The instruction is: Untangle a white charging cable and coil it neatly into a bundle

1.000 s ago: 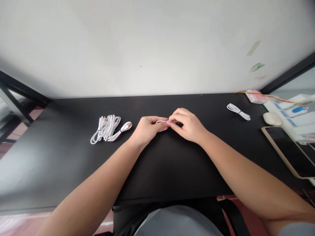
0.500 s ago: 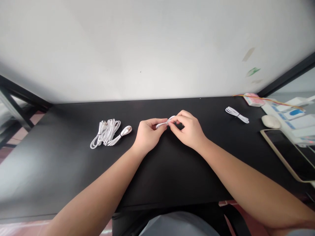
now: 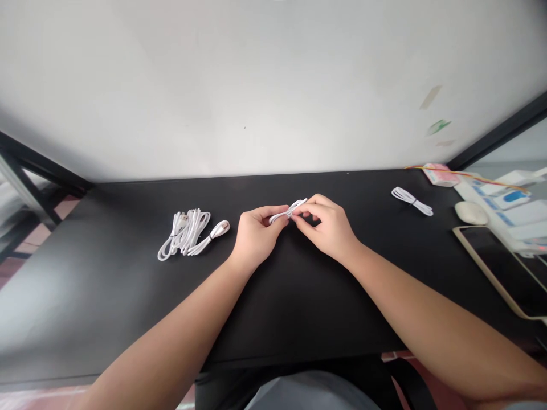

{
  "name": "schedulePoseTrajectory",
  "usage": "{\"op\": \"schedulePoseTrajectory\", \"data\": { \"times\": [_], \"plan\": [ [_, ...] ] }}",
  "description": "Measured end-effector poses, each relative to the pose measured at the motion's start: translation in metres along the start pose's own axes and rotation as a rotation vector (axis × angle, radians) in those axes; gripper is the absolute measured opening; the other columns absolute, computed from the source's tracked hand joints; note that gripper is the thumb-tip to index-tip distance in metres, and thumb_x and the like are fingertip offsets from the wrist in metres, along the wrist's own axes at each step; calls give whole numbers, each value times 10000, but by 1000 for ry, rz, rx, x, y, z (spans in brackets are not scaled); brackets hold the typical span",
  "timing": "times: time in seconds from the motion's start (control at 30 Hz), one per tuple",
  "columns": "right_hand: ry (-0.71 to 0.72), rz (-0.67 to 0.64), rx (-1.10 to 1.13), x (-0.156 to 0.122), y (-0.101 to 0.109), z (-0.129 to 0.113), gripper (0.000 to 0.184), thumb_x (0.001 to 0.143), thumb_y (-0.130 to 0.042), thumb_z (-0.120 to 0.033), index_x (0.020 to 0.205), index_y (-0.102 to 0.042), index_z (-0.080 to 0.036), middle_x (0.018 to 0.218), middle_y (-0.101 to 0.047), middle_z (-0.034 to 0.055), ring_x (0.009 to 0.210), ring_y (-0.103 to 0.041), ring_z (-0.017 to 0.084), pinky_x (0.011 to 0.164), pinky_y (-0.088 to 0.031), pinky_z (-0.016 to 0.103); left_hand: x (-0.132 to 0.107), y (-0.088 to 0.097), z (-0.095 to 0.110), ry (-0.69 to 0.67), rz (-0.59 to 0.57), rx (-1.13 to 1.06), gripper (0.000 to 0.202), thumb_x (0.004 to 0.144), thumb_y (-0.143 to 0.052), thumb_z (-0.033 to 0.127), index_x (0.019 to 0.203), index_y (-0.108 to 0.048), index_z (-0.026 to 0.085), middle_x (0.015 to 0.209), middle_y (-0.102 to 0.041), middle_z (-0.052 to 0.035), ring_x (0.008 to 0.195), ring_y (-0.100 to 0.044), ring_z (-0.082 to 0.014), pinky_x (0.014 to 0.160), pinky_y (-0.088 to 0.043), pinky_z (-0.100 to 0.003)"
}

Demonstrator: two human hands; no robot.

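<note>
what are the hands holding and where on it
Both hold one folded white cable above the black table: the left hand pinches its near-left end, the right hand grips its far-right end with the fingertips.

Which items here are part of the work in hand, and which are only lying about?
In hand:
left hand and right hand, both pinching a folded white cable
pile of loose white cables on the black desk
bundled white cable

Lying about:
tablet
white mouse
pink packet
</note>
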State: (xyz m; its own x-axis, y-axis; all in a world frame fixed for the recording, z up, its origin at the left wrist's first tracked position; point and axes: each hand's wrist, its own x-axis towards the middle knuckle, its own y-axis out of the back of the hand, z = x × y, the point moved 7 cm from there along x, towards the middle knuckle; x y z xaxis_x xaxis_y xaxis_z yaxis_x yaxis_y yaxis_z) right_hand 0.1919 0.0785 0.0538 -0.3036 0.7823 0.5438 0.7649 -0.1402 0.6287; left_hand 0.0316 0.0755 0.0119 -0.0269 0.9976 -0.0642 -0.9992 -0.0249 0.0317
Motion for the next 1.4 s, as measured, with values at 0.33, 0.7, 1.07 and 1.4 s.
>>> {"op": "schedulePoseTrajectory", "data": {
  "times": [0.33,0.7,1.07,1.4],
  "plan": [
    [14,30,15,0,2,-2,62,905,-669,-217,900,-730,-224,833,-626,26,699,-578,140,630,-499,290,0,-1,-2,-5,17,-35,321,741,-820,339,1019,-802,180,980,-785,-81,896,-718,-227,848,-557,-347],
    [-11,15,50,-2,1,-1,46,880,-676,-197,887,-717,-217,844,-609,18,635,-534,112,611,-493,276,6,-8,-11,90,-82,-366,266,770,-811,392,849,-779,140,796,-745,-56,754,-681,-147,820,-554,-315],
    [39,-74,151,-3,-3,-6,52,868,-652,-173,872,-681,-217,888,-620,20,638,-559,108,589,-493,265,2,-22,-13,300,-482,-518,288,811,-798,291,1055,-785,138,1021,-763,-114,901,-711,-172,891,-528,-287],
    [19,-120,201,-2,-3,-3,50,882,-673,-190,910,-703,-218,884,-625,17,674,-576,114,591,-487,261,6,-15,-19,299,-412,-529,212,771,-828,215,963,-762,152,969,-743,-63,855,-693,-127,852,-541,-259]
  ]
}}
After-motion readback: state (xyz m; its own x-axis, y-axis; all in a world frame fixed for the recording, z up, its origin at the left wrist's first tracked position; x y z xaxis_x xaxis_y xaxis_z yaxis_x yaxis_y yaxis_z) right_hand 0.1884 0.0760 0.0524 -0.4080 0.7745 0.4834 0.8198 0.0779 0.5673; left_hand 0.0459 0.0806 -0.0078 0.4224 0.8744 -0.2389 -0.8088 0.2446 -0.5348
